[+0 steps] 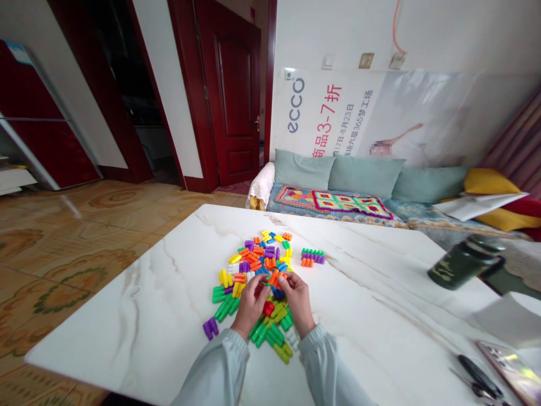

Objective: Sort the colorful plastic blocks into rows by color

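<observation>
Both hands meet over a pile of colourful plastic building blocks on the table. My right hand is closed, its thumb and fingers pinching an orange building block. Close beside it, my left hand is closed around a small green building block, mostly covered by the fingers. Whether the two pieces touch is hard to tell. Under and between the hands lie a red block and several green blocks. Right of the pile stands a joined group of green, purple and orange blocks.
The pile rests on a white marbled table. On its right side are a dark green flask, a black-handled tool and a phone. Beyond the far edge is a sofa with pale green cushions.
</observation>
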`<state>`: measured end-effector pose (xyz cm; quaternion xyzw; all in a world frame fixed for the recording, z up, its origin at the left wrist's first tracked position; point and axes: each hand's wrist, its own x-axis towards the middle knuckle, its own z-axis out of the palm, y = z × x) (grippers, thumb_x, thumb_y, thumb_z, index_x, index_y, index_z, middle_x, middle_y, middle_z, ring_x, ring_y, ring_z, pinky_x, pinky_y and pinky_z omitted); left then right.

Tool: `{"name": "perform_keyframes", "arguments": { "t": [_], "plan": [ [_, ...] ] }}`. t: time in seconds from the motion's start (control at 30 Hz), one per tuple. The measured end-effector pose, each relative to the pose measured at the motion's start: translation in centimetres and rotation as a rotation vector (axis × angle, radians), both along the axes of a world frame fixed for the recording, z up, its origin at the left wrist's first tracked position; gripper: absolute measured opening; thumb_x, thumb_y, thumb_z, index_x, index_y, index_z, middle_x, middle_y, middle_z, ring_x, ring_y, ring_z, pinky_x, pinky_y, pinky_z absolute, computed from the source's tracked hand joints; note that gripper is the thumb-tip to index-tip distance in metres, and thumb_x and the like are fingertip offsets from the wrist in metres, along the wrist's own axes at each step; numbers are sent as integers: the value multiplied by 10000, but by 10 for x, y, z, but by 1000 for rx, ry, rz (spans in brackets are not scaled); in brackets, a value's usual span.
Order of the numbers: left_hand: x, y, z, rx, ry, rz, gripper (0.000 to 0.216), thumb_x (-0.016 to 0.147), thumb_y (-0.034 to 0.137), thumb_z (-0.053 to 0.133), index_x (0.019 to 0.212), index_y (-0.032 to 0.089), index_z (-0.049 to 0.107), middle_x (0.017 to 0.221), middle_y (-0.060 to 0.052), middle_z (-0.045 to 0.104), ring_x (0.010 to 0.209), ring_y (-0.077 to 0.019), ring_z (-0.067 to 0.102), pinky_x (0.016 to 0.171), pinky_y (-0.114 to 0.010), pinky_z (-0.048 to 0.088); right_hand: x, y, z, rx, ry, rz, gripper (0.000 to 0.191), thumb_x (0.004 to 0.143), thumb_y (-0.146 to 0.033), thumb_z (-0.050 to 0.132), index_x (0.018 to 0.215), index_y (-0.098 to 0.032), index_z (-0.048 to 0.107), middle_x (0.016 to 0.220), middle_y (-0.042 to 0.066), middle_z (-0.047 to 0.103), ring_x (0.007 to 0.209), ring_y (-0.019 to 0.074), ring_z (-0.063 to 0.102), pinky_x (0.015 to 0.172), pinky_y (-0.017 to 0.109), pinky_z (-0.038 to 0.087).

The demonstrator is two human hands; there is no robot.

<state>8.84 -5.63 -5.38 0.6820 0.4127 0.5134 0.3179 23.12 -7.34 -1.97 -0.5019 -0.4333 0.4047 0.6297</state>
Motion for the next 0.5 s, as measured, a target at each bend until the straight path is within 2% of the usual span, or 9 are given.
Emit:
{"name": "perform_keyframes", "arguments": {
  "t": [0.13, 0.3, 0.4, 0.5],
  "plan": [
    [2, -1, 6, 42, 61, 0, 248, 912, 346, 561, 1076, 179, 641, 1020, -83, 699, 931, -207, 660, 841, -340, 531, -2, -4, -8, -31, 48, 31, 420, 710, -543, 717, 845, -149, 665, 687, 21, 681, 568, 142, 570, 530, 252, 450],
    [2, -2, 8, 118, 104, -5, 172, 924, 296, 529, 934, 181, 656, 905, -60, 690, 870, -192, 653, 799, -316, 524, -1, -8, -8, 4, 6, 30, 438, 669, -500, 762, 925, -149, 707, 832, 60, 733, 721, 192, 638, 674, 306, 520],
    [3, -3, 9, 123, 130, -23, 170, 921, 288, 525, 928, 183, 659, 901, -60, 681, 862, -189, 648, 786, -309, 523, 24, -5, -10, 26, -173, -109, 444, 745, -523, 678, 989, -153, 700, 870, 70, 726, 747, 195, 638, 644, 293, 510],
    [3, -3, 10, 88, 132, -35, 188, 923, 300, 516, 914, 178, 659, 877, -59, 669, 814, -179, 643, 734, -291, 524, 65, -1, -19, -26, -449, -379, 473, 778, -541, 601, 1059, -164, 649, 919, 80, 716, 776, 193, 645, 640, 283, 496]
  ]
}}
